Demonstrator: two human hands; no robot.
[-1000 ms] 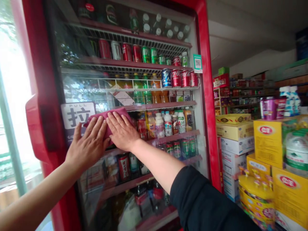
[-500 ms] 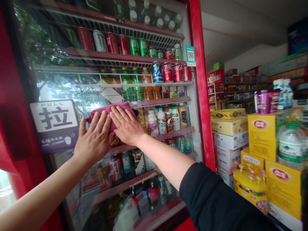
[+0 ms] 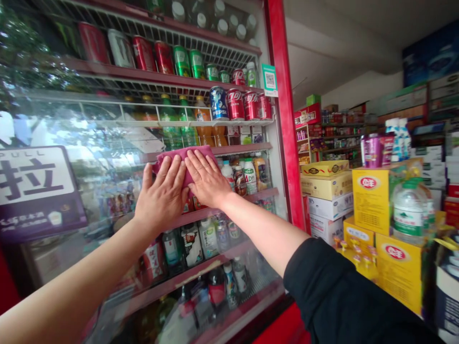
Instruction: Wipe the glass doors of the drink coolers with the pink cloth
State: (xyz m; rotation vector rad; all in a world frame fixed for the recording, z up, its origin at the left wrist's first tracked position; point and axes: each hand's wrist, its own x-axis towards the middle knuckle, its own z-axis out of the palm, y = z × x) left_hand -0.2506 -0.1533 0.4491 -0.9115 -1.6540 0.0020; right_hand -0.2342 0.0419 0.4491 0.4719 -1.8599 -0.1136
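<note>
A folded pink cloth (image 3: 187, 178) lies against the glass door (image 3: 114, 162) of a red-framed drinks fridge. On its left part my left hand (image 3: 161, 198) presses flat, fingers stretched upward and slightly spread, the thumb close to my right hand. My right hand (image 3: 207, 179) rests flat on the cloth's right part, its fingers extended and angled up to the left. Both palms face the glass, so they are hidden. Behind the door, shelves hold cans and bottles, among them a blue Pepsi can (image 3: 218, 103) and white-capped bottles.
A purple and white pull sign (image 3: 39, 186) is stuck on the door at left. The red door frame (image 3: 283, 119) runs down the right side, with a green QR sticker (image 3: 269, 80) beside it. Further right stand stacked yellow cartons (image 3: 371, 200) and large water bottles (image 3: 409, 210).
Both hands and the cloth have slid right across the glass, farther from the pull sign. The view has turned right, showing more of the stacked cartons.
</note>
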